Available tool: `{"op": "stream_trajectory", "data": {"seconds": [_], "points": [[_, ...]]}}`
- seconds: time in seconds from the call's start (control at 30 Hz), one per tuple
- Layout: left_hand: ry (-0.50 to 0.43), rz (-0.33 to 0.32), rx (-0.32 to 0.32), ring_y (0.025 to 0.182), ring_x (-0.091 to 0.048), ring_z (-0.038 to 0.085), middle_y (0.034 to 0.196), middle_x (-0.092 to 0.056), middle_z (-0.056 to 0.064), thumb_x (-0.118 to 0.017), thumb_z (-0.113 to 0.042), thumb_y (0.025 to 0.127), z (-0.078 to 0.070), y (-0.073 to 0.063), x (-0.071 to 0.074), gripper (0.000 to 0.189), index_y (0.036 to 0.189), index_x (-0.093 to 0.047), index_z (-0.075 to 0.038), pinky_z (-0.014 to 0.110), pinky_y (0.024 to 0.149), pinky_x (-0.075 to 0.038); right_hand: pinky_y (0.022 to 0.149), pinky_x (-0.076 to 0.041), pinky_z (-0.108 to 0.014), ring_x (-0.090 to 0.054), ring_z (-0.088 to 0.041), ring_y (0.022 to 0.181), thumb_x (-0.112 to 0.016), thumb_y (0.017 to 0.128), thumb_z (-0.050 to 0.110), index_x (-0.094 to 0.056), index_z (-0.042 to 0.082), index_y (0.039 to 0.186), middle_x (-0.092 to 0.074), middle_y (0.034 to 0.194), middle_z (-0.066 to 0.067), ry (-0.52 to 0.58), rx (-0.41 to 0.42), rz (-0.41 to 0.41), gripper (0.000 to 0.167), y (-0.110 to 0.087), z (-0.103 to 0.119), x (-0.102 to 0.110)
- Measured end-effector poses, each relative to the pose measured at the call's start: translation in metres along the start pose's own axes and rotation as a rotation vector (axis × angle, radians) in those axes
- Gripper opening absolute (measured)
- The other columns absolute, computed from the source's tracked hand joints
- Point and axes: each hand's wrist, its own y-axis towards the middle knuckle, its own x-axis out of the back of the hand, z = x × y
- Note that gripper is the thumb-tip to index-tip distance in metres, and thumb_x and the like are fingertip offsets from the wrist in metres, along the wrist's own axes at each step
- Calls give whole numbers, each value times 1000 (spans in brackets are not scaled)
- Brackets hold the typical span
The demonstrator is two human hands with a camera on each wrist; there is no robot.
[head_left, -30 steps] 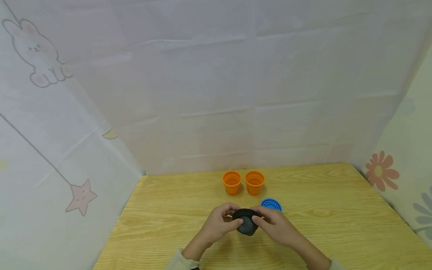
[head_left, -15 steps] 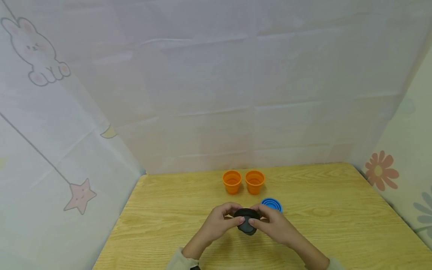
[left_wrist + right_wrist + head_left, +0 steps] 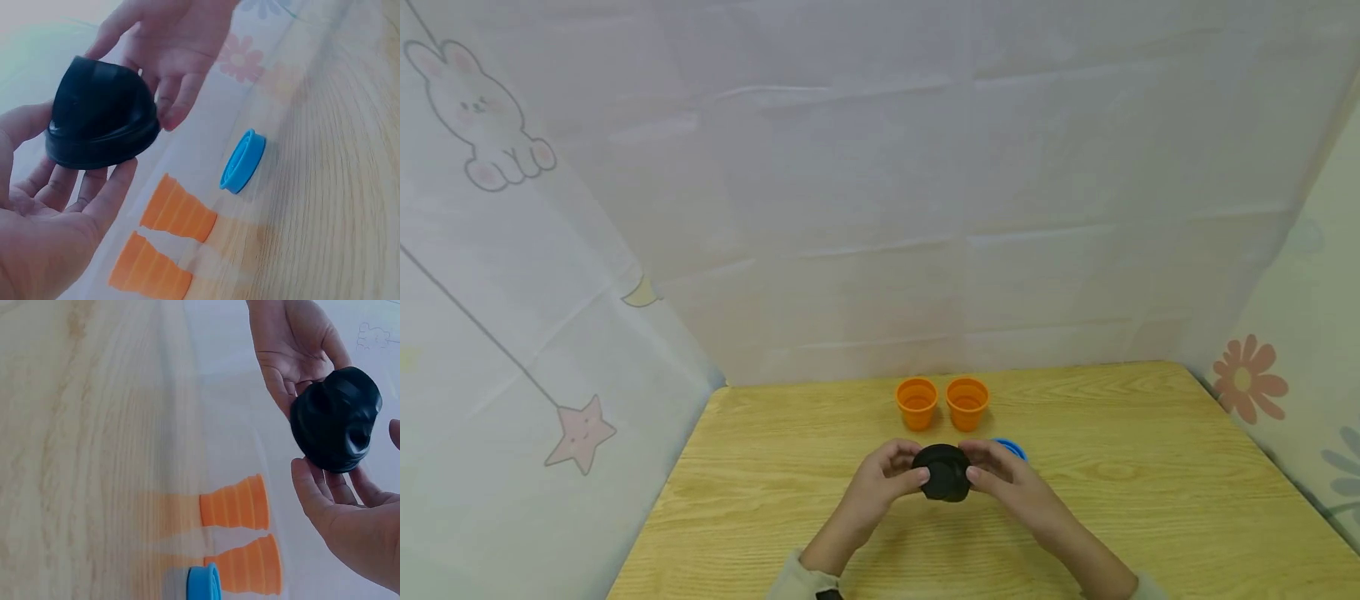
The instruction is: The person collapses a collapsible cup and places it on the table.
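A black collapsible cup [image 3: 943,472], its body dented askew above a thick rim, is held in the air between both hands. My left hand [image 3: 874,485] grips its left side, thumb on the near face and fingers behind. From the right side my right hand [image 3: 1018,490] holds it, thumb near its edge and fingertips along the rim. The wrist views show the cup's lopsided, folded wall [image 3: 103,103]. Beyond the right hand, a flattened blue collapsible cup [image 3: 245,161] lies on the table, partly hidden in the head view.
Two orange collapsible cups, a left one [image 3: 917,405] and a right one [image 3: 967,405], stand extended side by side toward the back of the wooden table [image 3: 775,467]. Behind the table hangs a pale cloth backdrop [image 3: 850,208]; printed cloth flanks both sides.
Both hands have lifted the black cup slightly and moved it away from me. The thumbs have spread from its middle toward its sides. The right hand now covers more of the blue cup.
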Motion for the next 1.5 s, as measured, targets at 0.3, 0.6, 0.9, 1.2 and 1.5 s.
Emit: {"op": "stream_trajectory", "data": {"seconds": [0.3,0.6,0.9,1.2,1.5], "points": [[-111,-10,-23,96,-65,15,105,-65,5,-68,-10,96,2,0,-1,30,121,-54,-1,34,90,-58,99,-53,-28,-55,-32,128,-66,101,24,-39,7,152,-51,141,-20,84,17,30,61,-2,-1,-2],[-10,134,6,109,-65,20,127,-63,10,-69,-14,98,2,-4,7,50,141,-51,2,28,90,-57,97,-52,-24,-60,-22,120,-63,102,23,-43,3,152,-54,139,-19,31,27,27,57,-3,-1,-1],[-59,194,-27,109,-65,19,127,-61,7,-71,-14,96,4,-5,6,52,141,-47,-2,30,91,-57,99,-50,-23,-58,-14,123,-63,102,24,-42,3,151,-51,144,-19,84,17,14,57,-4,1,-1],[-33,166,-75,115,-61,21,128,-59,7,-68,-14,98,3,-5,1,46,137,-46,-1,30,92,-56,100,-51,-25,-59,-15,124,-61,103,19,-36,1,154,-51,143,-20,151,19,13,59,-4,0,-4],[72,128,-11,100,-65,17,118,-62,8,-61,-24,103,-2,-4,-2,42,133,-52,4,33,88,-58,94,-54,-27,-59,-19,118,-64,101,19,-45,5,151,-53,139,-19,-12,84,20,56,-2,-2,1]]}}
